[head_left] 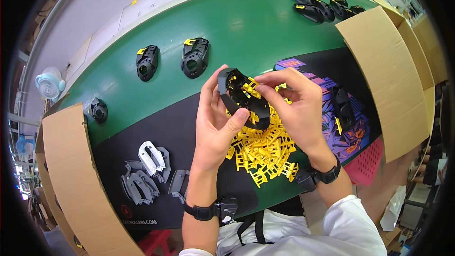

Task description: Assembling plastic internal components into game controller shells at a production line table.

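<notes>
My left hand (212,125) grips a black plastic mouse shell (260,107), its hollow inside facing me. With thumb and forefinger, my right hand (299,99) pinches a small yellow plastic piece (252,86) at the upper right of the shell's hollow; whether it is seated there I cannot tell. Directly below both hands lies a heap of similar ladder-shaped yellow pieces (265,154). Left of my left forearm are several curved grey plastic parts (140,185) and a white one (151,158).
Black shells with yellow pieces (194,59) stand on the green table (246,28); more cluster at its far right (313,9). Another black shell (343,106) lies on the patterned mat (308,68). Open cardboard boxes flank the left (78,175) and right (386,80).
</notes>
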`<state>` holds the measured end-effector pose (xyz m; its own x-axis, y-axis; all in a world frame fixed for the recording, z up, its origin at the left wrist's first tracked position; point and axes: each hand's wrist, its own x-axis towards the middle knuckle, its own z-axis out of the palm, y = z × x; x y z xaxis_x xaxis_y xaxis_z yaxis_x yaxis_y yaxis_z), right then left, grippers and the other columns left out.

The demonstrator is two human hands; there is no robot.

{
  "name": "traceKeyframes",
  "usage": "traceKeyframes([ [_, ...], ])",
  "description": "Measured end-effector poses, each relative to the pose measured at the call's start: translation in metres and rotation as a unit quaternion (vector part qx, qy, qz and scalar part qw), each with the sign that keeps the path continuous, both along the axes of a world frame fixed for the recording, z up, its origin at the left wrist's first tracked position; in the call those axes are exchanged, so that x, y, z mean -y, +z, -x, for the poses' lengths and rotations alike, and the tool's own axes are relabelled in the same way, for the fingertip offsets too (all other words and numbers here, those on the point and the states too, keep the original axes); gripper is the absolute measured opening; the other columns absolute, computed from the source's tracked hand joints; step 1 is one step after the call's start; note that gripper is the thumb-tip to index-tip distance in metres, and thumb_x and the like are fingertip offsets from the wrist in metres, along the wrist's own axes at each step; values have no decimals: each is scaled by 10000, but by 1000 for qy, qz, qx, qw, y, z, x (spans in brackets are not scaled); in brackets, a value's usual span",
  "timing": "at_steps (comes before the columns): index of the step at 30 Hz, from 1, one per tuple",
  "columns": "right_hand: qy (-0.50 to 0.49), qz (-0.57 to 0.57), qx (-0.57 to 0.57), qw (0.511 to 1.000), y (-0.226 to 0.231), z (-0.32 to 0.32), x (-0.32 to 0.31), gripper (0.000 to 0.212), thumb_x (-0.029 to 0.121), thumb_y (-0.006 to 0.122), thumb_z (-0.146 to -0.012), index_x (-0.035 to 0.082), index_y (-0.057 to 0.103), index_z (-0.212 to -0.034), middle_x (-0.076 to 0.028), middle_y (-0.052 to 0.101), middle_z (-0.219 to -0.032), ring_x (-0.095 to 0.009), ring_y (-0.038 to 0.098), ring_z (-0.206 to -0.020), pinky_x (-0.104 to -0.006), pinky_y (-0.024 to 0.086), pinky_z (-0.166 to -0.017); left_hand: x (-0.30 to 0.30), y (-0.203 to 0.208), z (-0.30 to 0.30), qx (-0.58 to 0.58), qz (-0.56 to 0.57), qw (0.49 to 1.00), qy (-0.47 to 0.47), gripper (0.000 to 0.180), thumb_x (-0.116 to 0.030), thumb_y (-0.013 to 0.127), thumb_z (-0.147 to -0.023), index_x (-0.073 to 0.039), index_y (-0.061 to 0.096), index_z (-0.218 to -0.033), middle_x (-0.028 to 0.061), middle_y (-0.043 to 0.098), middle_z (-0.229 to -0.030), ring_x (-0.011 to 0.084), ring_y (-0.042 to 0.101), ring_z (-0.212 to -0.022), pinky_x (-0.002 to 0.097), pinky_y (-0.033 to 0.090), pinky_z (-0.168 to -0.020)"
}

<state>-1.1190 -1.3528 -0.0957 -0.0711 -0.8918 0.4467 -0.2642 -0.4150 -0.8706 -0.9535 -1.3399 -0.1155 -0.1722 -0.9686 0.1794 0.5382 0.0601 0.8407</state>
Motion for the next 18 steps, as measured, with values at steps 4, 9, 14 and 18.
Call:
traceKeyframes([
  [4,-3,-9,-4,1000,-3,2,1,132,11,755,-823,51,752,-949,-39,722,-845,-102,644,-675,-228,430,-531,0,-3,7,-1,20,1000,18,823,-48,746,-873,-27,255,-1533,139,448,-1411,233,495,-1292,366,404,-1104],
  [9,-26,11,-51,998,3,-2,-5,122,4,754,-819,51,747,-932,-40,690,-802,-107,604,-622,-244,411,-509,-7,-4,8,8,25,1000,-15,858,-43,735,-888,-79,188,-1547,150,502,-1348,221,517,-1271,371,442,-1066],
  [14,-43,67,-146,986,5,0,-7,86,5,742,-826,41,747,-904,-54,643,-822,-121,585,-635,-261,429,-539,-9,-5,8,46,24,999,-11,795,-69,652,-954,-84,142,-1565,141,505,-1350,221,521,-1265,370,444,-1061],
  [18,18,-40,-101,994,7,6,-3,134,31,725,-855,34,715,-989,-50,625,-947,-109,601,-748,-270,476,-589,-12,-1,10,40,-54,998,8,643,-386,386,-1049,-97,173,-1582,163,504,-1402,277,584,-1235,412,540,-975],
])
